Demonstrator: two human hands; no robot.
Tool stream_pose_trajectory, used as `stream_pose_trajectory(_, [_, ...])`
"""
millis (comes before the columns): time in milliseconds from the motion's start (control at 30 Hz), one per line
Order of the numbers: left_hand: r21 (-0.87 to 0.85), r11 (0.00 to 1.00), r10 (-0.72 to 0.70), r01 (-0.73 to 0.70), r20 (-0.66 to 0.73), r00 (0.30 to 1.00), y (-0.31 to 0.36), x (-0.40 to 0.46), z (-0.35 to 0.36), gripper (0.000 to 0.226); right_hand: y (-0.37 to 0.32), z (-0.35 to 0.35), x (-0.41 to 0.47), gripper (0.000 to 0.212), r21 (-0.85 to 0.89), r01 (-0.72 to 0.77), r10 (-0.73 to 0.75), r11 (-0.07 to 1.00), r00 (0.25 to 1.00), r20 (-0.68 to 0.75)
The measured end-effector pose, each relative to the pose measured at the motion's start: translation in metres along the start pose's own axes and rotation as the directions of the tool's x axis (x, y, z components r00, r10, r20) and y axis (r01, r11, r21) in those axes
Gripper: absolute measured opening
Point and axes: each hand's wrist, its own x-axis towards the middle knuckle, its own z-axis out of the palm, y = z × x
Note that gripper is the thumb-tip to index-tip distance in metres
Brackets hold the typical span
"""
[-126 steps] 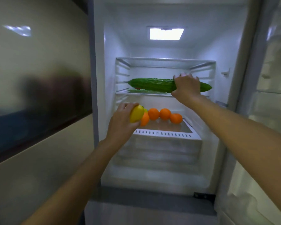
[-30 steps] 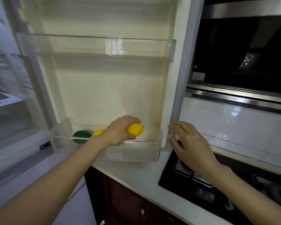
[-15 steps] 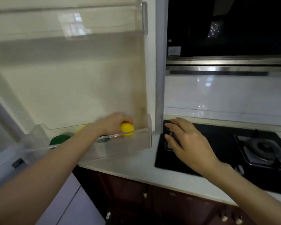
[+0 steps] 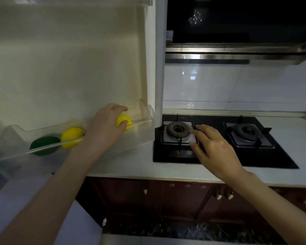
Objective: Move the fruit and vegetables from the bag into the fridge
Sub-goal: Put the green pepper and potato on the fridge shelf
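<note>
Below, the left hand (image 4: 102,131) reaches over the clear front rim of the fridge door bin (image 4: 145,129) — its fingers (image 4: 121,123) curled round a yellow lemon (image 4: 125,121), thumb on the near side, the fruit inside the bin's right half. A second lemon (image 4: 71,137) lies in the same bin just left of the wrist, and a dark green round fruit (image 4: 44,145) sits just beside that lemon on its left; whether the two touch cannot be told. Right of the held lemon the bin has open floor up to its end wall. The bin's right end wall stands just beside the edge of the fridge door (image 4: 158,68), which meets the white counter (image 4: 131,165).

The right hand (image 4: 217,149) hovers over the left burner (image 4: 178,129) of the black gas hob (image 4: 281,156), fingers (image 4: 195,133) spread and loosely bent, holding nothing. A second burner (image 4: 246,132) lies well apart to the right. Above, a range hood (image 4: 237,50) carries a small pale label (image 4: 169,36) at its left edge — the print is too small to read. Dark red cabinet doors (image 4: 184,200) run under the counter edge.
</note>
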Motion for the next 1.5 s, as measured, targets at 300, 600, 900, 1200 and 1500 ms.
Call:
stream_pose_trajectory(300, [-0.013,0.993,0.117,-0.120,-0.118,0.986,0.099,-0.063,0.053,0.038,0.068,-0.027,-0.065,0.039,0.017,-0.181,0.180,0.983,0.982,0.050])
stream_pose_trajectory(600, [-0.095,0.960,0.261,-0.262,-0.016,0.965,0.279,-0.071,0.137,0.043,0.191,-0.103,-0.172,0.042,-0.028,-0.373,0.373,0.927,0.928,0.012])
stream_pose_trajectory(900, [-0.215,0.845,0.518,-0.490,0.105,0.849,0.478,-0.064,0.237,0.048,0.311,-0.187,-0.287,0.041,-0.115,-0.632,0.628,0.766,0.775,-0.073])
stream_pose_trajectory(1200, [-0.334,0.733,0.668,-0.592,0.190,0.720,0.618,-0.008,0.338,0.049,0.440,-0.218,-0.318,0.042,-0.177,-0.773,0.761,0.609,0.632,-0.142])
stream_pose_trajectory(1500, [-0.434,0.599,0.783,-0.673,0.139,0.607,0.784,0.091,0.419,0.049,0.583,-0.264,-0.310,0.043,-0.257,-0.858,0.821,0.444,0.505,-0.268])
